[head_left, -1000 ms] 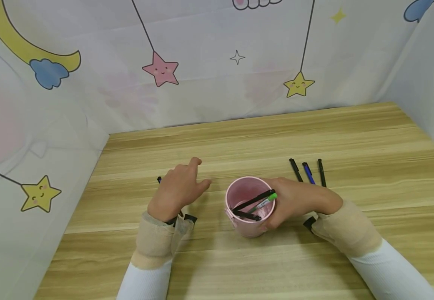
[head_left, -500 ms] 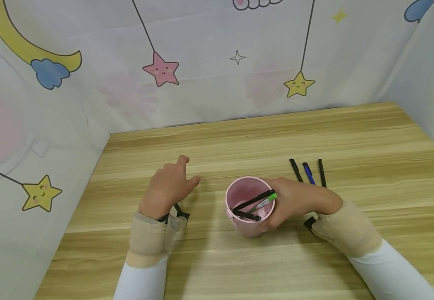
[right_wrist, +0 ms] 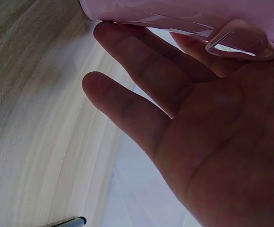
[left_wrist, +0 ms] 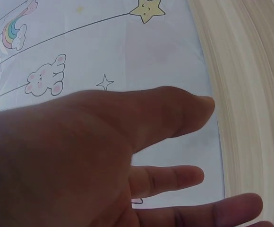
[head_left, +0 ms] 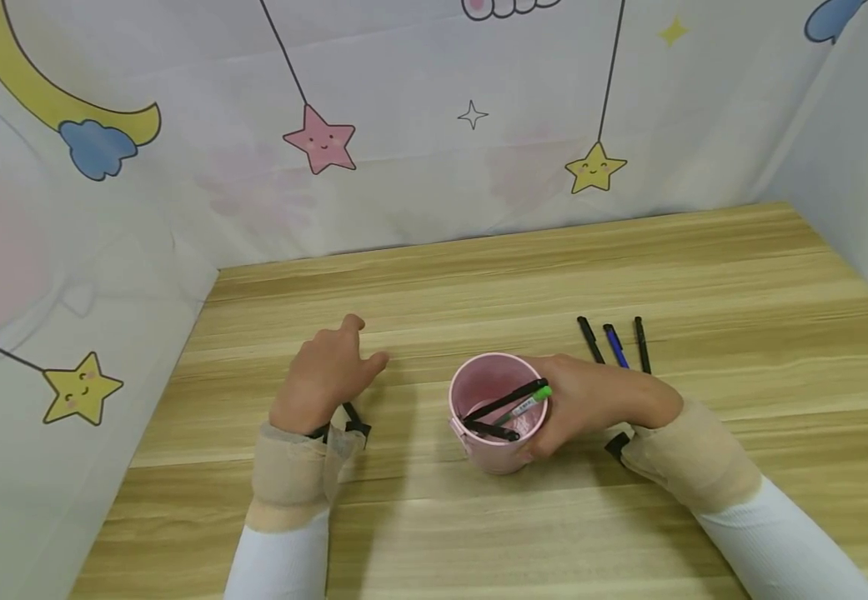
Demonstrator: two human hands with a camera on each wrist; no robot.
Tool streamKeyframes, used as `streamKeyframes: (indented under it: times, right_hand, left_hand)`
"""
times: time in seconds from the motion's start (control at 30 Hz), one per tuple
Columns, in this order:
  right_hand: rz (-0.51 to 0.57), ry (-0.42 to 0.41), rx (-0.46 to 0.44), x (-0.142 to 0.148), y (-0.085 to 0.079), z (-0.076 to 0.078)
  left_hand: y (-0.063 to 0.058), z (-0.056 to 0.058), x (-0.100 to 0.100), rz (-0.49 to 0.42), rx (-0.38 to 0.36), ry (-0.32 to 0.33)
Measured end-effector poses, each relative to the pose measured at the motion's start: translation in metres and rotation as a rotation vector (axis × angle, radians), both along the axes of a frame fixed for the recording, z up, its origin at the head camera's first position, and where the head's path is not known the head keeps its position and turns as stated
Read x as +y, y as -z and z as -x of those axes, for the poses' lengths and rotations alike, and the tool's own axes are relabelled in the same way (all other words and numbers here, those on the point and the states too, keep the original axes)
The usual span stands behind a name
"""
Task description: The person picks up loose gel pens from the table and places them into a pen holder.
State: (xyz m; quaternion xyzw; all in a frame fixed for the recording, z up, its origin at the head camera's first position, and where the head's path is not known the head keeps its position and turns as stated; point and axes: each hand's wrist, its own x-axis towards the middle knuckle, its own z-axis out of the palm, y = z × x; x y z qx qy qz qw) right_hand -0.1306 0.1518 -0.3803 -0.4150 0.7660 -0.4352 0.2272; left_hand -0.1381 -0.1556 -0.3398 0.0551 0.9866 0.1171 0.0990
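Observation:
A pink bucket (head_left: pixel 495 460) stands upright near the middle of the table. Inside it lean two black pens (head_left: pixel 506 401) and a green-capped pen (head_left: pixel 542 393). My right hand (head_left: pixel 591 400) grips the bucket from its right side, thumb in front and the other fingers partly hidden behind. In the right wrist view, several fingertips touch the pink wall (right_wrist: pixel 175 10), beside a loop-shaped handle (right_wrist: pixel 243 40). To the bucket's left, my left hand (head_left: pixel 321 379) hovers with fingers extended and nothing held. A dark, slim end (head_left: pixel 351 412) shows beside its wrist; the rest is hidden.
Beyond my right hand lie a black pen (head_left: pixel 590 339), a blue pen (head_left: pixel 615 344) and another black pen (head_left: pixel 642 344) on the wooden table (head_left: pixel 464 533). A white printed cloth (head_left: pixel 418 183) stands along the back edge.
My left hand has moved left, away from the bucket. The blue-black tip seen beyond it a second ago is now covered. Right hand and bucket stay put.

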Motion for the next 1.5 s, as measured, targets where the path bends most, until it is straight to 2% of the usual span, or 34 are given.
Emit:
streamKeyframes:
  times: [0.17,0.47,0.77,1.07,1.4,1.5]
  right_hand:
    - [0.011,-0.015,-0.009,-0.001,0.001,0.001]
    - [0.008,-0.021,0.0,-0.002,0.001,0.003]
    - [0.007,-0.014,-0.01,-0.001,0.001,0.002]
    - [-0.023,0.003,0.006,0.0,0.003,0.001]
    - [-0.008,-0.007,-0.011,0.0,0.0,0.001]
    - [-0.006,-0.01,-0.014,0.0,-0.001,0.001]
  left_hand:
    - [0.003,0.001,-0.006,0.014,-0.016,-0.025]
    - [0.005,0.002,-0.013,0.039,0.005,-0.052]
    - [0.004,0.006,-0.021,0.05,-0.088,-0.108]
    - [0.012,0.01,-0.023,0.082,-0.125,-0.152]
    - [0.019,0.013,-0.024,0.138,-0.12,-0.166]
    - [0.021,0.014,-0.024,0.139,-0.126,-0.15]
